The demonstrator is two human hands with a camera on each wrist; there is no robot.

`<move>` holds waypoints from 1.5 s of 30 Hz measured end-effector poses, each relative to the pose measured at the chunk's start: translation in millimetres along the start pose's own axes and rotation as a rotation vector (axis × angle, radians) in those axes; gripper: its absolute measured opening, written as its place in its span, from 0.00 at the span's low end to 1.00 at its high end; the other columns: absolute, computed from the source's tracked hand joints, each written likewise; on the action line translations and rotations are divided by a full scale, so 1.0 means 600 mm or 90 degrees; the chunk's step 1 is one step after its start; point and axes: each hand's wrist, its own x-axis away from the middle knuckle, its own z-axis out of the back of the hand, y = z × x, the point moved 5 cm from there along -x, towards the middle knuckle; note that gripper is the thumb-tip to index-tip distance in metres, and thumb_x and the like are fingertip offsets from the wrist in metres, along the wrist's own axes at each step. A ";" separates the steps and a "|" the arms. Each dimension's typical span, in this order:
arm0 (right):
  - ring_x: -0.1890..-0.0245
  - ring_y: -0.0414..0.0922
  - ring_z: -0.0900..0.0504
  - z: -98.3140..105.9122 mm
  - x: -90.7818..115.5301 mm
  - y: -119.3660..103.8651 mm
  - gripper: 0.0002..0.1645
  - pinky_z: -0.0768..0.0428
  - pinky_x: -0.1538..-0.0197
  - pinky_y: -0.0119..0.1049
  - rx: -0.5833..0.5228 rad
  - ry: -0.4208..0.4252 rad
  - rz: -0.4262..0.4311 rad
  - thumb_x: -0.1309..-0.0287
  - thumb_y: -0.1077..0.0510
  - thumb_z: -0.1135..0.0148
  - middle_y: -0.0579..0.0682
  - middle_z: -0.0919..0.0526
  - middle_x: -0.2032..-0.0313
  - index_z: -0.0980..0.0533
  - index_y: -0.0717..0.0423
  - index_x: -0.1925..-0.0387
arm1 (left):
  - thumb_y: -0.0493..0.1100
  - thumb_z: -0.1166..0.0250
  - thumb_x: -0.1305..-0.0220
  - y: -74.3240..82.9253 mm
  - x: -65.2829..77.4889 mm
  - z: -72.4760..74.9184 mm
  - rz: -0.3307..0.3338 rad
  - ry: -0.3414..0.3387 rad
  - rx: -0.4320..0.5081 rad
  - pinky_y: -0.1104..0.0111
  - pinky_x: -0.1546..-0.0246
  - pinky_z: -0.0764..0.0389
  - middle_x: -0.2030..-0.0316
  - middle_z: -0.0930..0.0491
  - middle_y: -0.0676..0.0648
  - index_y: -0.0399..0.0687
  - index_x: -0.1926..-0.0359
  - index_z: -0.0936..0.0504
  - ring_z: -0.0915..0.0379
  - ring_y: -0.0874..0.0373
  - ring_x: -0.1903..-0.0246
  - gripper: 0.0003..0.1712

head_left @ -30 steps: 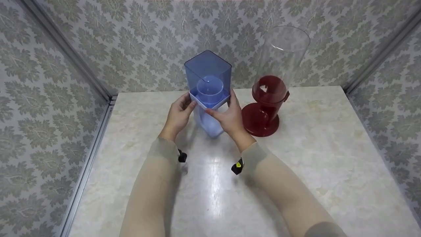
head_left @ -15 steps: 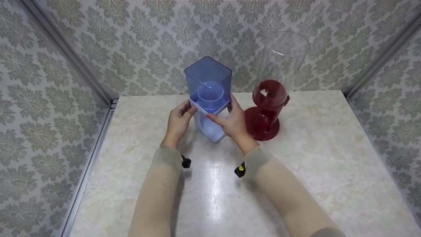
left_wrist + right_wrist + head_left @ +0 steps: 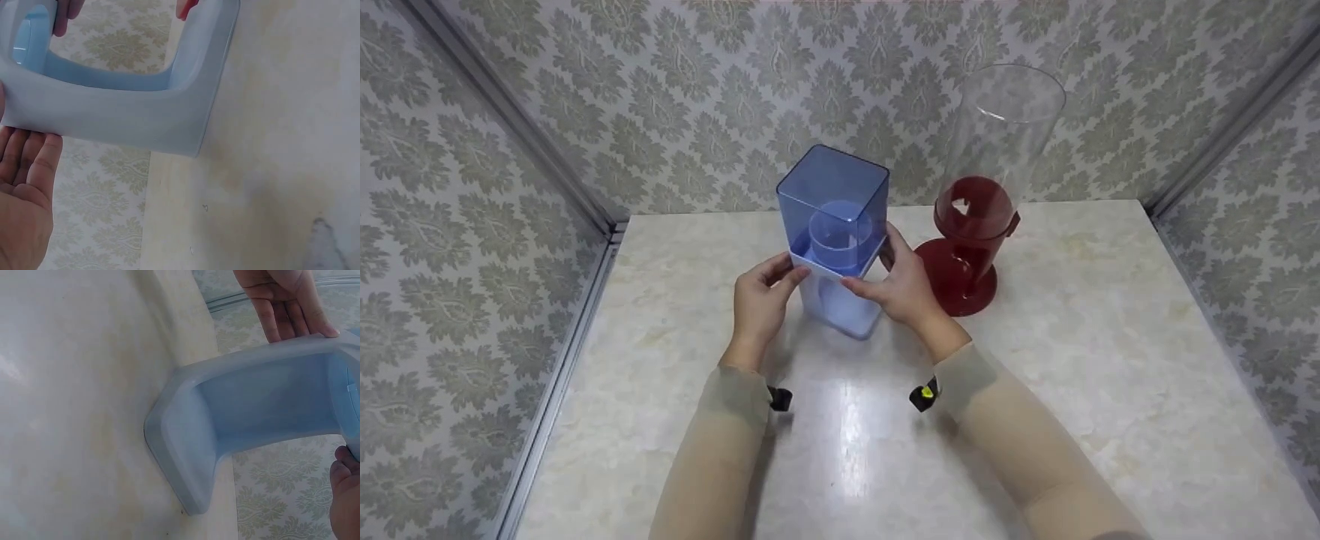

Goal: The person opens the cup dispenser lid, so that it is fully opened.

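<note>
Both hands hold a blue square dispenser. Its see-through blue top (image 3: 832, 195) has a round ring inside, and its pale blue base (image 3: 851, 319) stands beneath. My left hand (image 3: 763, 300) pinches the seam between top and base on the left, thumb in front. On the right side, my right hand (image 3: 906, 277) grips the same seam, its thumb along the near face. In the left wrist view, the base (image 3: 112, 112) shows a large cut-out, with left-hand fingers (image 3: 42, 163) against its edge. From the right wrist, the hollow base (image 3: 264, 388) appears near the tabletop.
Just right of the blue dispenser stands a red dispenser (image 3: 960, 277) with a round foot and a tall clear cylinder (image 3: 1012, 135). A patterned wall (image 3: 697, 112) rises behind the marbled table (image 3: 675, 300), and side panels flank it.
The blue dispenser has turned counterclockwise as seen from above and come slightly nearer to me, both hands moving with it. The red dispenser has stayed in place.
</note>
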 end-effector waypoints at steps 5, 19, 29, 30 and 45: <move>0.12 0.55 0.33 0.001 0.012 0.000 0.70 0.35 0.10 0.48 -0.016 -0.029 -0.006 0.45 0.58 0.10 0.57 0.30 0.16 0.45 0.58 0.11 | 0.46 0.17 0.31 -0.001 0.026 0.003 0.002 0.026 0.024 0.74 0.47 0.09 0.46 0.05 0.41 0.44 0.40 0.06 0.08 0.56 0.48 0.22; 0.12 0.56 0.34 0.016 0.033 -0.002 0.70 0.35 0.10 0.51 -0.034 -0.145 -0.006 0.46 0.60 0.12 0.60 0.30 0.16 0.46 0.60 0.11 | 0.42 0.11 0.40 -0.001 0.083 0.025 0.012 0.040 -0.008 0.75 0.56 0.09 0.57 0.03 0.43 0.44 0.53 0.02 0.08 0.63 0.61 0.15; 0.14 0.57 0.30 0.011 0.055 -0.010 0.67 0.34 0.10 0.51 -0.038 -0.197 0.026 0.48 0.60 0.15 0.61 0.25 0.20 0.42 0.62 0.13 | 0.41 0.09 0.43 -0.008 0.085 0.027 -0.019 -0.158 0.062 0.58 0.17 0.24 0.16 0.28 0.42 0.45 0.13 0.34 0.28 0.45 0.18 0.63; 0.15 0.57 0.29 0.010 0.058 -0.010 0.66 0.34 0.11 0.51 -0.037 -0.202 0.029 0.48 0.59 0.15 0.60 0.25 0.21 0.41 0.61 0.13 | 0.42 0.08 0.46 -0.009 0.086 0.025 -0.026 -0.187 0.084 0.55 0.12 0.32 0.13 0.35 0.43 0.45 0.10 0.41 0.37 0.45 0.13 0.70; 0.15 0.58 0.31 -0.006 0.106 -0.016 0.74 0.40 0.10 0.64 -0.080 -0.254 0.066 0.46 0.47 0.14 0.61 0.28 0.18 0.48 0.62 0.10 | 0.51 0.03 0.63 -0.002 0.100 -0.011 -0.085 -0.278 0.170 0.64 0.24 0.21 0.31 0.17 0.46 0.44 0.18 0.32 0.21 0.50 0.32 0.72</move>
